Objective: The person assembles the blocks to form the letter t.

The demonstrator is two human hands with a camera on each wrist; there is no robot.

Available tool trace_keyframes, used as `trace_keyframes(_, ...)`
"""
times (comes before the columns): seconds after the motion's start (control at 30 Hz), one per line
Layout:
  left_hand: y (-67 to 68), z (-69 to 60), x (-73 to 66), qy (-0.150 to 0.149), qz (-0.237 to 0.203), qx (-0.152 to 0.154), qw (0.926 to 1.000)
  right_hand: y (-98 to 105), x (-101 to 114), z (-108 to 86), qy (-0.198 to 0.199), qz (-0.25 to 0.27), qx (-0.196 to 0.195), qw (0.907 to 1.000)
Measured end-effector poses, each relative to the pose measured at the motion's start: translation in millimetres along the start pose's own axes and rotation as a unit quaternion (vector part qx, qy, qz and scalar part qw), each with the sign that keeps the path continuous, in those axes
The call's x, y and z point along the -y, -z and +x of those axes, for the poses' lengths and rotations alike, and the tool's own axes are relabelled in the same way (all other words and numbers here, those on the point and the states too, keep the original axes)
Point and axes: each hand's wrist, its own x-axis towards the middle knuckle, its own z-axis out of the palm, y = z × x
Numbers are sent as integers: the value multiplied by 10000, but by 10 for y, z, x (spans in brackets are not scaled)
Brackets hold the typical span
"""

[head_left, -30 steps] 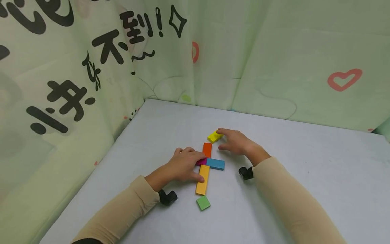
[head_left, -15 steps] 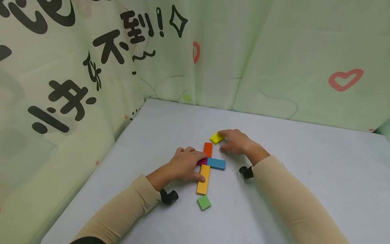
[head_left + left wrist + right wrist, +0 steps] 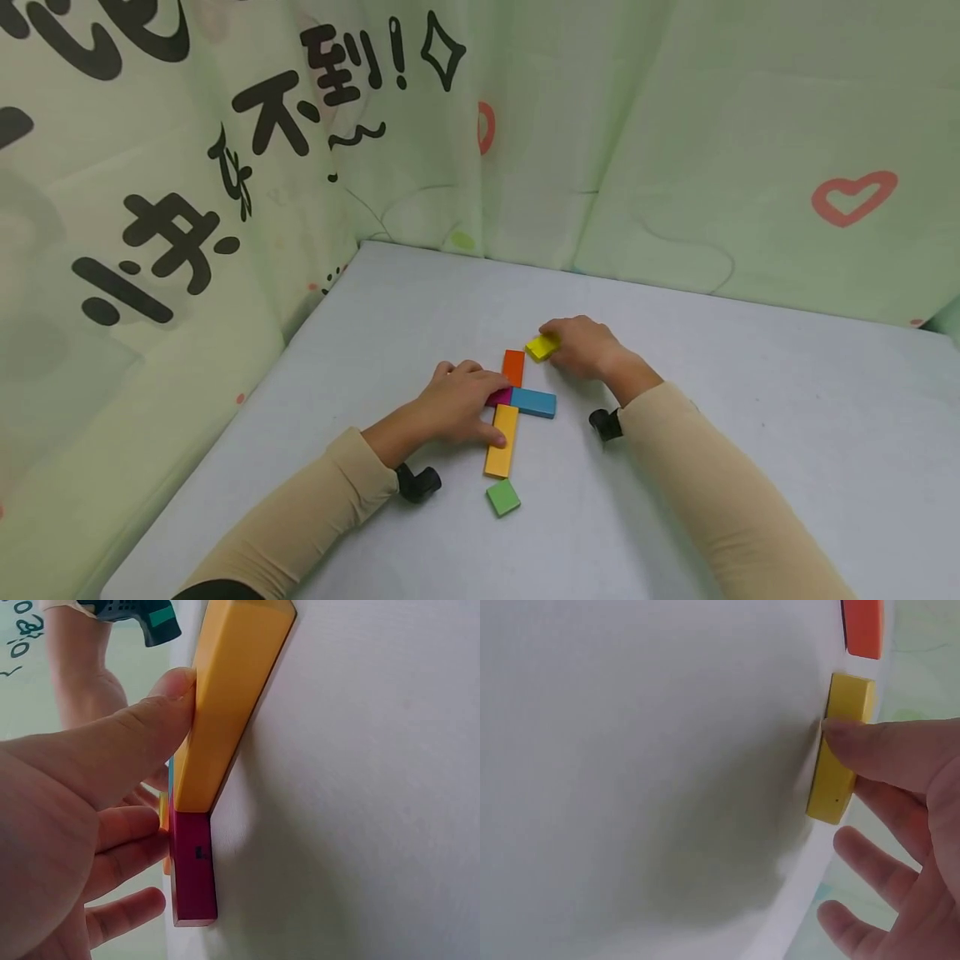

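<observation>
My right hand (image 3: 587, 348) pinches a yellow block (image 3: 542, 347) at the far end of the layout. In the right wrist view its thumb lies across the yellow block (image 3: 841, 750), the other fingers partly hidden. My left hand (image 3: 459, 404) rests over the layout, thumb touching a long amber block (image 3: 498, 461) and loose fingers at a magenta block (image 3: 193, 874). That magenta block is mostly covered in the head view. Beside it lies a blue block (image 3: 534, 403). An orange-red block (image 3: 513, 367) sits just beyond, close to the yellow one.
A green block (image 3: 503, 497), turned at an angle, lies near the amber block's front end. The white tabletop (image 3: 712, 400) spreads out to the right. Behind and to the left hangs a pale green printed curtain (image 3: 675, 167). Each wrist carries a small black camera (image 3: 420, 485).
My right fingers have closed on the yellow block, which has shifted slightly right and nearer. The left hand and the other blocks stay about where they were.
</observation>
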Motion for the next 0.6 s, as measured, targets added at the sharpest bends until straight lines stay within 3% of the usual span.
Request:
trace_keyframes(0.17, 7, 3, -11, 49, 9, 28, 10000, 20, -30, -10, -11, -128, -76, 9999)
trace_keyframes(0.6, 14, 7, -27, 116, 33, 53, 9999, 12, -103, -73, -137, 152, -50, 9998)
